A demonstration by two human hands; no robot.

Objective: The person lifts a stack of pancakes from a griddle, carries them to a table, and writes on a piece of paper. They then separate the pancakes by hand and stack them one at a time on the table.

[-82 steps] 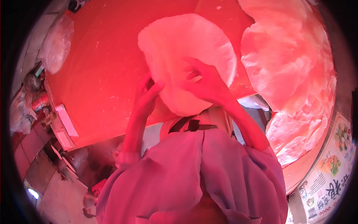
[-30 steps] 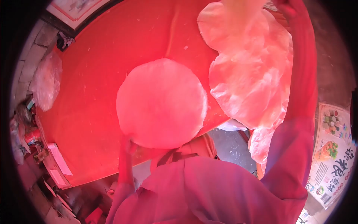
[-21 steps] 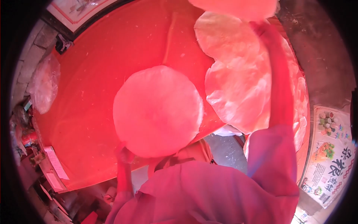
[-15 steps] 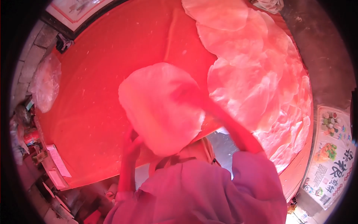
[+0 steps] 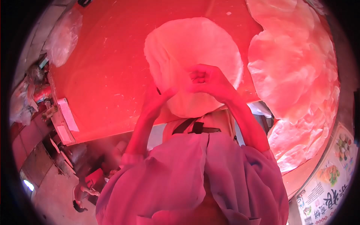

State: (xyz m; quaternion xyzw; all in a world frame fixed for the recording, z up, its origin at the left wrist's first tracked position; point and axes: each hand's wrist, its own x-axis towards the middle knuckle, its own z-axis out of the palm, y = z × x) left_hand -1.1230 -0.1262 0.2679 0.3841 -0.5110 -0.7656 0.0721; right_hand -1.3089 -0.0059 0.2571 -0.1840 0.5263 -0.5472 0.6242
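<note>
A thin round pancake (image 5: pixel 195 41) spans the space in front of me, over the front part of the red table. My left hand (image 5: pixel 159 99) is at its lower left edge, thumb on the upper face and the other fingers hidden beneath the sheet. Above the lower middle of the pancake is my right hand (image 5: pixel 213 80), fingers loosely curled and thumb apart from them, with nothing seen between. Soft folds run down the pancake's left side, while its right edge lies smooth and curved.
Many overlapping pancakes (image 5: pixel 292 67) cover the right side of the red table (image 5: pixel 101 75). A clear plastic bag (image 5: pixel 65 37) lies at the left edge, near a pink-white box (image 5: pixel 67 114). A printed poster (image 5: pixel 326 180) is at lower right.
My right hand has moved from the pancake's upper right part to its lower middle. The pancake appears turned and spread rounder, and the view has shifted.
</note>
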